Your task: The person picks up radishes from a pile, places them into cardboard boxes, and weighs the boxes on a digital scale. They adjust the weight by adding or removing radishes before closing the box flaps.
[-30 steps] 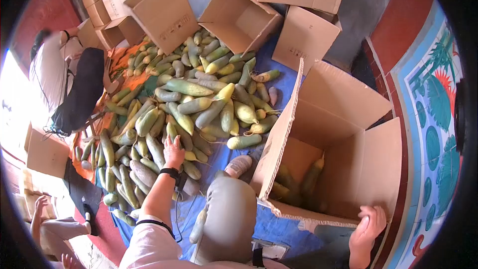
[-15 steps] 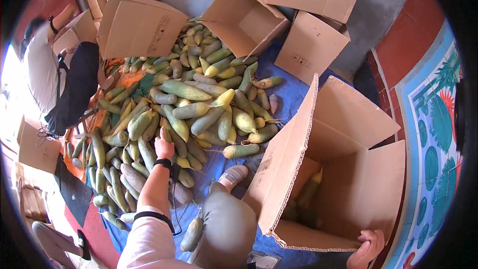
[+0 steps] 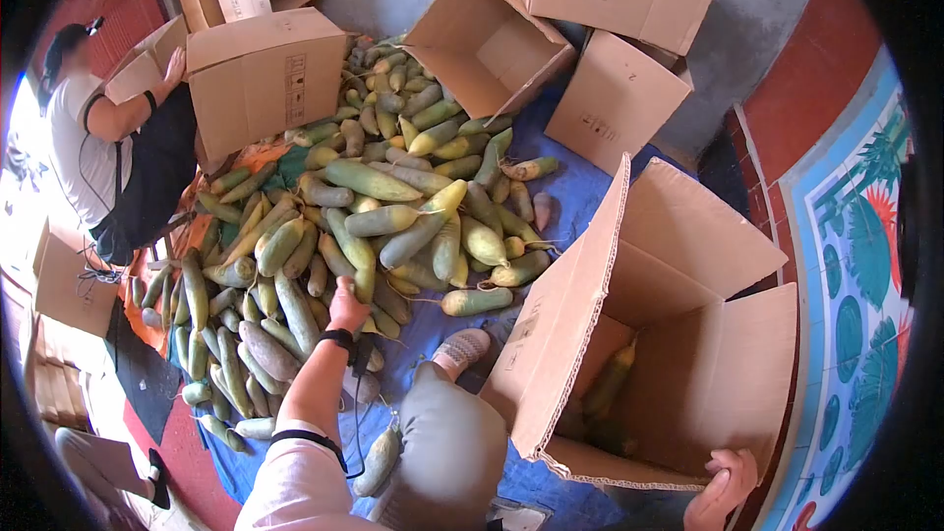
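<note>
My left hand (image 3: 347, 307) reaches into a heap of green radishes (image 3: 295, 305), its fingers round the lower end of a long pale-green radish (image 3: 352, 244). At the lower right, my right hand (image 3: 728, 484) has its fingers curled over the near rim of a large open cardboard box (image 3: 565, 334). Inside that box lie a few green radishes (image 3: 612, 383), partly in shadow. One more radish (image 3: 379, 460) rests against my leg.
A co-worker (image 3: 84, 138) at the left touches a cardboard box (image 3: 261, 84). Other boxes (image 3: 482, 39) (image 3: 618, 93) stand behind the heap. My knee (image 3: 447, 442) and foot (image 3: 462, 347) are between the heap and the large box.
My left hand has moved right and slightly down, onto a radish. The co-worker has straightened up, and the box beside them has shifted left. My right hand stays on the rim.
</note>
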`<state>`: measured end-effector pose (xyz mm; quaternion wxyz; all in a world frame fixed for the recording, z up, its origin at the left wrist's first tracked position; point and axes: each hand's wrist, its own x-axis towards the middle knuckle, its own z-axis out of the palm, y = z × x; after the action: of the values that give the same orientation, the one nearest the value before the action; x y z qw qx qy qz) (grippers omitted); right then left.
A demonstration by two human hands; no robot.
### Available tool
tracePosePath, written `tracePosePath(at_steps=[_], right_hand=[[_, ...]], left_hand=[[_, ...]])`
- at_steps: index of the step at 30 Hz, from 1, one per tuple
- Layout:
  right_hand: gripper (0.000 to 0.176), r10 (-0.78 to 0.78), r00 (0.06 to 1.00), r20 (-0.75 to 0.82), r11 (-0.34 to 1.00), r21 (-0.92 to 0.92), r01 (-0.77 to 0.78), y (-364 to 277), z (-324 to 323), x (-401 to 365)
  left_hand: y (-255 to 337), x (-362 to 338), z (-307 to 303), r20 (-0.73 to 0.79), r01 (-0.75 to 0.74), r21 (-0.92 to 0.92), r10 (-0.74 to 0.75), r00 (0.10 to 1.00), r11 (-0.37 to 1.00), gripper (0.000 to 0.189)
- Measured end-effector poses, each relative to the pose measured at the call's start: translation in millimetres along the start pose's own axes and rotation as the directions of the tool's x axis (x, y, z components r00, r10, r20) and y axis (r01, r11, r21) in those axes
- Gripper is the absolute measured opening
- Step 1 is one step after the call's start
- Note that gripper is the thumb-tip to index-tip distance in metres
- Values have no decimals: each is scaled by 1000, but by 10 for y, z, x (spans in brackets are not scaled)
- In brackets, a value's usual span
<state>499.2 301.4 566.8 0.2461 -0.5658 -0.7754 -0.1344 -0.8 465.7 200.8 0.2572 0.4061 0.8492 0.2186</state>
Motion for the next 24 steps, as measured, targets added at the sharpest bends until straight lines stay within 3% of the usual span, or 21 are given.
tracePosePath(at_steps=[2,4,6,8,9,11,15,19,21,23,24], right_hand=[[30,-3,1000,-6,1000,-9,3,28,21,-65],[23,150,988,35,987,55,-152,132,80,-263],[22,114,993,40,992,47,-115,134,62,-249],[21,78,996,44,996,47,-80,117,61,-222],[21,75,997,22,997,29,-76,99,72,-218],[20,73,997,-1,997,19,-73,65,66,-206],[17,81,995,61,993,86,-86,27,4,-199],[17,93,995,27,993,63,-95,-131,-106,-129],[26,63,997,44,997,47,-65,-132,-190,-186],[33,-9,999,-38,993,120,14,-342,-328,-155],[39,-58,997,-54,985,158,66,-371,-383,-176]], left_hand=[[31,-174,89,16,-131,12,131,991,991,63],[82,-361,128,0,-139,10,139,990,990,72],[187,-539,51,-25,-154,-1,154,988,988,77],[370,-804,-190,-48,-306,-227,303,952,925,81],[462,-915,-312,-54,-309,-219,304,951,926,81],[728,-1146,-585,-227,-541,-269,494,840,797,77],[1670,-1921,-1496,-307,-682,-208,615,726,701,73],[2230,-2489,-1899,-396,-928,-42,847,355,369,68],[2414,-2672,-1926,-353,-984,56,926,137,167,65],[2585,-2865,-1952,-236,-983,179,969,-71,-29,59],[2684,-2989,-1958,-210,-984,156,970,-121,-89,53]])
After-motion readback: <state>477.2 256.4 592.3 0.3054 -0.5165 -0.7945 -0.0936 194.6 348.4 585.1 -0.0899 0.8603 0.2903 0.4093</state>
